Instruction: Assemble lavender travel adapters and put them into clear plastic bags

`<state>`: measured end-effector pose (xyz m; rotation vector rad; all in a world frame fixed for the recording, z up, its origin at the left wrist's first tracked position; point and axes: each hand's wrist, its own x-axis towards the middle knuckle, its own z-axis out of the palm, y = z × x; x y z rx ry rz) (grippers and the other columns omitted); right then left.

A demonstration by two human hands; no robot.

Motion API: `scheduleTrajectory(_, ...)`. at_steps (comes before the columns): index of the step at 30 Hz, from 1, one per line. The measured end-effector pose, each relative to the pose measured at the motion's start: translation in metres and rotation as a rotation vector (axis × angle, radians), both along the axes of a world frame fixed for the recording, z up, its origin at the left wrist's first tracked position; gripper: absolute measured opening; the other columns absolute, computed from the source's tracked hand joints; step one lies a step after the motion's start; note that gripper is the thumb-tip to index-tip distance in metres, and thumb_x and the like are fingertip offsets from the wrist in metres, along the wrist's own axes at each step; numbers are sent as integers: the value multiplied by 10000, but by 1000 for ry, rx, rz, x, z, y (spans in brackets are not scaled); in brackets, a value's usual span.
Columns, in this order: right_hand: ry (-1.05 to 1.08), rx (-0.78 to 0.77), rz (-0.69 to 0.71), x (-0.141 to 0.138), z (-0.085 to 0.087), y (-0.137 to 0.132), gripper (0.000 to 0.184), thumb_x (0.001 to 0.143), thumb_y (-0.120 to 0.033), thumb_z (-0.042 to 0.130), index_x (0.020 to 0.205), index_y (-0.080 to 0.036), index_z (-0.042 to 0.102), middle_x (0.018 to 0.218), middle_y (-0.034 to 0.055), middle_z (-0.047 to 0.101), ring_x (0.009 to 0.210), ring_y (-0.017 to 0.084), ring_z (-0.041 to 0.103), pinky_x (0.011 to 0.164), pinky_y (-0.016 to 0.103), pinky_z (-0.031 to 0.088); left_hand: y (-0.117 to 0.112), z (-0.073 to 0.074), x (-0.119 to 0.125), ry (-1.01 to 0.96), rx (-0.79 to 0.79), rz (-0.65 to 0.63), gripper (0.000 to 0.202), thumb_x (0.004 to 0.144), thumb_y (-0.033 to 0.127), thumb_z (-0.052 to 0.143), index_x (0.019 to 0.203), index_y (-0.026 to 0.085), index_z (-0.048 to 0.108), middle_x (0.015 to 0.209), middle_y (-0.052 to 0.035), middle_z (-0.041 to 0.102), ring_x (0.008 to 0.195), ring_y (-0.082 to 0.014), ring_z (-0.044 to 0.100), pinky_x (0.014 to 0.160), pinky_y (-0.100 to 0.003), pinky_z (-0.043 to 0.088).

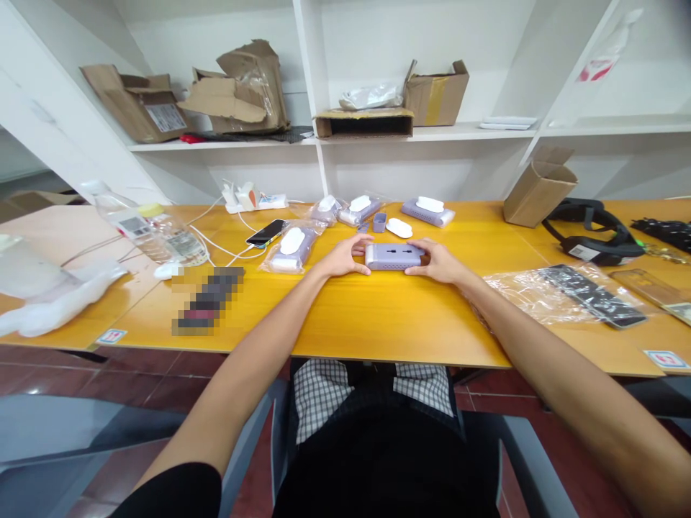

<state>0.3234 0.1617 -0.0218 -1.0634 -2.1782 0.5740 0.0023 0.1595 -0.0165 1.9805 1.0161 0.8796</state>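
A lilac rectangular case point(394, 255) lies flat on the yellow table point(378, 316). My left hand point(342, 257) grips its left end and my right hand point(440, 263) grips its right end. Just behind it lie a small lilac cup point(379, 221) and a white oval lid point(399, 227). Further lilac cases with white lids sit nearby, one bare point(430, 210) and others in clear bags point(291, 249) point(357, 208).
A phone point(266, 232) on a white cable and a power strip point(253, 200) lie at the left, beside a plastic bottle point(156, 234). A small cardboard box point(538, 188), a black headset point(591, 234) and a bagged black item point(586, 293) are at the right. Shelves with boxes stand behind.
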Motion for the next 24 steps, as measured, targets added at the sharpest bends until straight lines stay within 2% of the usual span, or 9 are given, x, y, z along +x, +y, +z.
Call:
scheduleTrajectory(3,-37,-5,-59,-4,-2,4,906,720,-448,917,1519,-172,590,1482,189,634,1359,405,609,1189,586,451,2,4,-7,168,76,104,1104,614,385,967,1574,196,455,1540,-202,583,1433,-349,567,1241,-516,409)
scheduleTrajectory(6,-58,-47,-21,-1,-6,9,982,773,-397,848,1636,-177,435,1609,162,535,1472,387,521,1254,565,379,3,11,-15,414,117,150,987,735,469,862,1589,167,470,1633,-172,497,1516,-351,477,1289,-479,349)
scheduleTrajectory(9,-110,-71,24,7,-9,14,954,841,-307,707,1697,-208,296,1667,102,473,1533,347,457,1278,550,347,6,13,-21,589,95,144,829,863,368,679,1627,168,429,1688,-117,431,1561,-292,423,1313,-402,308)
scheduleTrajectory(12,-291,-63,-140,13,-10,17,803,942,-333,562,1686,-168,309,1702,131,406,1594,353,346,1302,604,261,8,10,-21,719,120,241,713,953,314,498,1638,142,406,1715,-112,378,1595,-253,365,1331,-385,251)
scheduleTrajectory(15,-504,-71,-288,12,-10,15,685,1044,-443,381,1647,-121,360,1739,179,306,1626,382,251,1288,695,184,6,5,-15,842,145,309,659,1044,417,360,1638,135,398,1743,-128,303,1638,-277,257,1347,-493,169)
scheduleTrajectory(18,-604,-59,-303,6,-8,12,670,1073,-464,253,1627,-106,372,1748,193,276,1635,372,226,1280,709,177,4,3,-9,892,123,320,670,1076,485,265,1663,171,346,1765,-114,239,1655,-273,195,1340,-555,134)
scheduleTrajectory(24,-654,-65,-301,4,-7,10,664,1079,-462,209,1627,-124,368,1761,179,252,1644,344,206,1284,683,182,3,3,-7,915,90,311,691,1080,495,207,1680,166,297,1776,-107,198,1667,-258,140,1341,-558,113)
